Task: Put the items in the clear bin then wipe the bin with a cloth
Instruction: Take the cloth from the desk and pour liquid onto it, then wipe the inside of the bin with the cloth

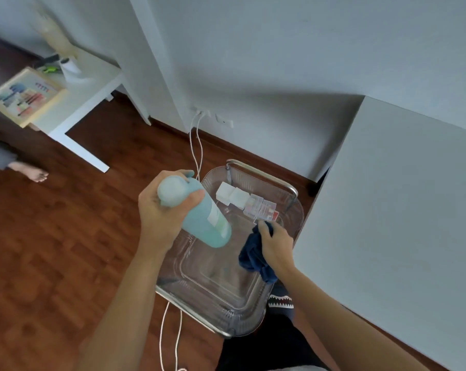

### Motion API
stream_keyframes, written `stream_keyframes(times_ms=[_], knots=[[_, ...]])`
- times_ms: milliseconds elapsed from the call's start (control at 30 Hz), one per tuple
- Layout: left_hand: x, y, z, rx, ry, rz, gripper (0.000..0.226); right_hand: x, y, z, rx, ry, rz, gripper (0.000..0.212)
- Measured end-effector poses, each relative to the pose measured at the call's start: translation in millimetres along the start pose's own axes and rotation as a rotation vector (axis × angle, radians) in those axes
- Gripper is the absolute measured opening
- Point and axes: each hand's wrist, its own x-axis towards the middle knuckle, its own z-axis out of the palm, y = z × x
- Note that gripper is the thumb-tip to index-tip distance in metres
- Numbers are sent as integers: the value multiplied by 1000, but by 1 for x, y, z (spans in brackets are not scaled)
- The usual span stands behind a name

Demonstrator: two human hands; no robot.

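Note:
A clear plastic bin (234, 311) with a metal rim sits on the wooden floor in front of me. At its far end lie two white boxes (230, 195) and clear cases (260, 208) with coloured contents. My left hand (162, 210) grips a light teal bottle (199, 218) by its cap end, tilted over the bin's left side. My right hand (276, 243) holds a dark blue cloth (253, 253) bunched against the bin's right rim, close to the clear cases.
A white table (403, 210) stands close on the right. Another white table (87, 84) at the back left carries a framed picture (26, 96) and small items. White cables (195, 145) run from a wall socket past the bin. A person's bare foot (30, 171) is at far left.

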Motion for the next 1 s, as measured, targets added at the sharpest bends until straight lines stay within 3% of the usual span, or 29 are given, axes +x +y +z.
stream_keyframes(times_ms=[133,433,667,767,833,933,1000], knots=[[17,-32,12,69,141,-67,24,16,11,-11,-6,-39,72,28],[34,-88,47,131,268,-133,28,40,23,-2,-112,-244,3,30],[25,-99,52,173,179,-155,55,46,31,34,-250,-423,-209,28],[15,-89,33,293,-20,-220,94,48,50,57,-615,-466,-360,35],[-8,-87,15,498,51,-259,89,48,71,68,-961,-493,-425,55],[-71,-96,-11,783,391,-528,66,47,103,81,-1138,-504,-482,71],[-107,-106,-14,754,455,-817,63,45,113,92,-1168,-454,-534,73]])
